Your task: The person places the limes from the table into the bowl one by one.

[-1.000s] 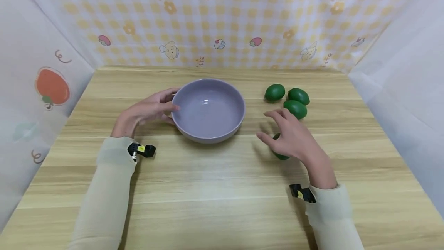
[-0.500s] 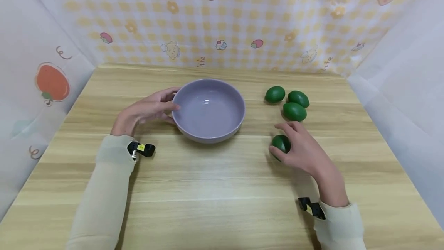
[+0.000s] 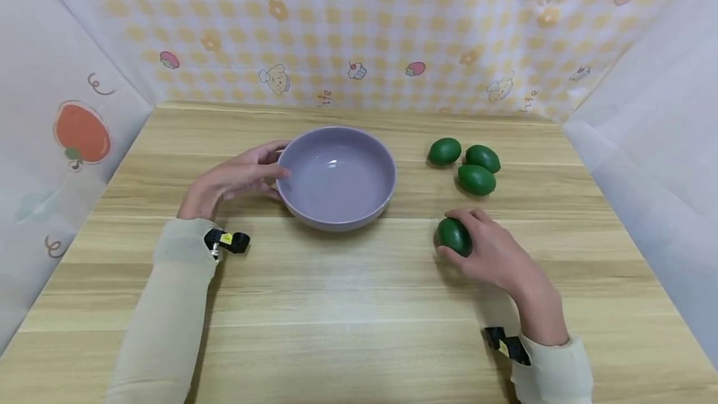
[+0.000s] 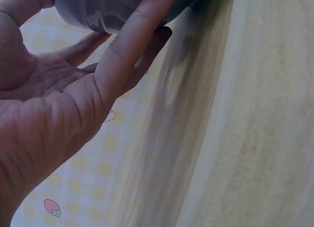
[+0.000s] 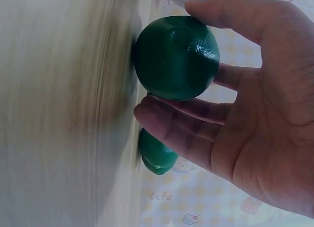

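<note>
A shallow lavender bowl stands on the wooden table, left of the middle. My left hand grips its left side, the thumb over the rim and the other fingers against the outer wall. The left wrist view shows those fingers touching the underside of the bowl. To the right of the bowl, my right hand pinches a glossy dark green lime between thumb and fingers. In the right wrist view the lime sits between the thumb above and the fingers below, close to the tabletop.
Behind my right hand lie 3 more green limes: one on the left, one at the back right and one in front. A yellow checked cloth hangs along the table's back edge, with pale sheets on both sides.
My right hand has drawn back toward the table's front and closed its fingers around the nearest lime. The left hand and the bowl have stayed in place.
</note>
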The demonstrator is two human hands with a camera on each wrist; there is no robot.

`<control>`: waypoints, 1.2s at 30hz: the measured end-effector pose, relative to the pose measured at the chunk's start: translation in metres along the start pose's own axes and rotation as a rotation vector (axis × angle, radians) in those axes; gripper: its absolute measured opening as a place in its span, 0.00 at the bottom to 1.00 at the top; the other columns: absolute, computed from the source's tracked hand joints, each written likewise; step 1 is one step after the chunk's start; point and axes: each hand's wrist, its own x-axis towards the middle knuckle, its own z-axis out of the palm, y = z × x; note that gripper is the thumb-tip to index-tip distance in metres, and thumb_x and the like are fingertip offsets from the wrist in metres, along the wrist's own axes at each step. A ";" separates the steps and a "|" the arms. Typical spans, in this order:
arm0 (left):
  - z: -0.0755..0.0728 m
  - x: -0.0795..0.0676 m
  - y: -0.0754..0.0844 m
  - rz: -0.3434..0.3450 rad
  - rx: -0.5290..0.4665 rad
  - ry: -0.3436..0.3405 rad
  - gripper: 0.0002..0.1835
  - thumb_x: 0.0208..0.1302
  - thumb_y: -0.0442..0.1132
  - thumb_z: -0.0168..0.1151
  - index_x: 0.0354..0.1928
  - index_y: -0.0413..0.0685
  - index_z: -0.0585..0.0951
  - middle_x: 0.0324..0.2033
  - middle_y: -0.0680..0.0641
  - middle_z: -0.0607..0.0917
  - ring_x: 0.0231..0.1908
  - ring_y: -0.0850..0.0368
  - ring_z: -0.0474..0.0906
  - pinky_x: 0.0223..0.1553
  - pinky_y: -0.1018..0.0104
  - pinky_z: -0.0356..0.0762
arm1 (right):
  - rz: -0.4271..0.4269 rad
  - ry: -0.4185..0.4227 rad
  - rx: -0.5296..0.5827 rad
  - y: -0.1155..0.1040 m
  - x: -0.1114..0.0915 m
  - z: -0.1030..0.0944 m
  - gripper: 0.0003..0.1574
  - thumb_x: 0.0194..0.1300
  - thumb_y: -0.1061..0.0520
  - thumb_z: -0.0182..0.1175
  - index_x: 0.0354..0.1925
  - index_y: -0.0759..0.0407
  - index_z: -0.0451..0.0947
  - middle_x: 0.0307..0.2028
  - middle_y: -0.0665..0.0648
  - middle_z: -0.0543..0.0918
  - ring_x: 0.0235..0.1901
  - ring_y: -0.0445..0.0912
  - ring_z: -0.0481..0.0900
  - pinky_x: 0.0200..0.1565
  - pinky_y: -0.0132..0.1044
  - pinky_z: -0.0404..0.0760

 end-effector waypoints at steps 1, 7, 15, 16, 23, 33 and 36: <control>0.000 0.000 0.000 -0.001 0.002 0.001 0.42 0.75 0.31 0.57 0.85 0.52 0.52 0.82 0.39 0.59 0.68 0.38 0.74 0.57 0.43 0.89 | -0.003 0.000 0.004 -0.001 0.000 0.000 0.39 0.68 0.46 0.71 0.71 0.57 0.73 0.61 0.68 0.79 0.50 0.59 0.84 0.51 0.59 0.87; 0.000 -0.002 0.003 -0.008 0.004 0.011 0.42 0.75 0.31 0.57 0.85 0.53 0.52 0.80 0.39 0.61 0.65 0.41 0.76 0.57 0.43 0.90 | -0.023 0.006 0.018 -0.004 0.001 0.001 0.40 0.66 0.48 0.72 0.72 0.56 0.73 0.58 0.69 0.77 0.49 0.60 0.83 0.53 0.61 0.87; -0.001 -0.004 0.004 -0.004 0.017 0.011 0.41 0.75 0.31 0.56 0.85 0.53 0.52 0.79 0.37 0.61 0.64 0.42 0.77 0.56 0.44 0.90 | -0.056 -0.011 0.019 -0.006 0.003 -0.001 0.39 0.64 0.53 0.74 0.70 0.58 0.75 0.57 0.69 0.77 0.49 0.59 0.83 0.54 0.62 0.86; -0.001 -0.004 0.004 -0.005 0.016 0.010 0.41 0.76 0.31 0.56 0.85 0.52 0.52 0.79 0.37 0.61 0.64 0.42 0.77 0.56 0.43 0.90 | -0.063 -0.016 0.021 -0.007 0.003 -0.002 0.39 0.64 0.53 0.74 0.69 0.58 0.75 0.58 0.69 0.77 0.50 0.59 0.83 0.55 0.62 0.86; 0.003 0.001 -0.001 -0.006 0.010 0.007 0.41 0.75 0.31 0.56 0.85 0.52 0.52 0.79 0.37 0.61 0.65 0.40 0.76 0.57 0.42 0.89 | -0.095 -0.057 0.014 -0.008 0.003 -0.010 0.38 0.62 0.56 0.75 0.68 0.60 0.76 0.58 0.69 0.78 0.53 0.59 0.83 0.57 0.62 0.86; 0.003 0.005 0.000 0.002 0.010 0.005 0.41 0.75 0.30 0.56 0.85 0.52 0.53 0.80 0.37 0.61 0.63 0.42 0.78 0.55 0.45 0.91 | -0.131 -0.056 -0.029 -0.010 0.011 -0.030 0.37 0.62 0.57 0.75 0.67 0.59 0.76 0.55 0.69 0.77 0.48 0.58 0.82 0.51 0.59 0.87; 0.001 0.003 0.001 -0.003 0.015 0.011 0.42 0.74 0.30 0.57 0.85 0.53 0.53 0.80 0.36 0.61 0.64 0.41 0.77 0.55 0.45 0.91 | -0.152 -0.046 -0.029 -0.013 0.016 -0.035 0.36 0.63 0.57 0.74 0.67 0.58 0.76 0.55 0.68 0.76 0.47 0.58 0.82 0.50 0.58 0.87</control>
